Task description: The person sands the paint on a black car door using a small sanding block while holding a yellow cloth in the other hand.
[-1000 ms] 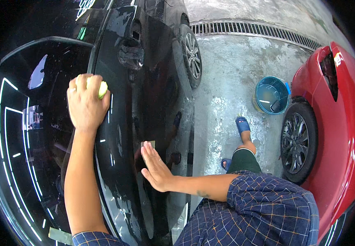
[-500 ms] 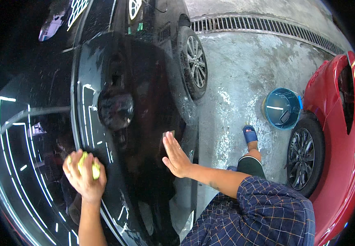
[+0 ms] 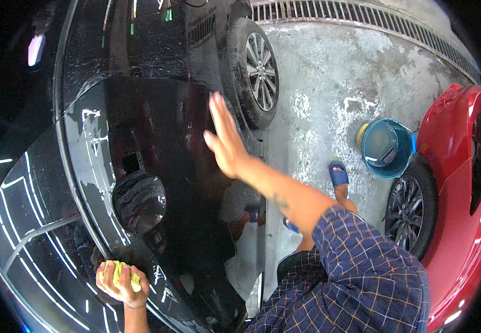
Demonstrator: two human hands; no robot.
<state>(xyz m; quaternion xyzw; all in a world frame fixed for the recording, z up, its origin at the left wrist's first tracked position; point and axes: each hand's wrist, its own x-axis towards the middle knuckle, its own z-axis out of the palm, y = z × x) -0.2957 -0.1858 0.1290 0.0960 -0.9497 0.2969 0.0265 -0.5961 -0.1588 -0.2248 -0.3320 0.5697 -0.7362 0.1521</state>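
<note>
Yellow-green cloth (image 3: 122, 274) sits bunched in our left hand (image 3: 120, 286), fingers curled tight around it and pressing it against the black car (image 3: 157, 133) low on the glass, just below the side mirror (image 3: 139, 202); we judge the wad is gripped that way so its face stays flat on the wet surface. Above and to the right of the mirror, our right hand (image 3: 225, 137) lies open, fingers spread and straight, palm toward the door panel. It looks like a brace for leaning in, though we cannot tell whether it truly touches the paint. Right of the mirror, past the car's edge, our blue sandal (image 3: 338, 173) stands on wet concrete (image 3: 318, 83). Beyond it a blue bucket (image 3: 385, 147) sits just beside the red car (image 3: 462, 211), within reach. Farthest from the mirror, a drain grate (image 3: 362, 22) runs past the black car's front wheel (image 3: 260, 69).
</note>
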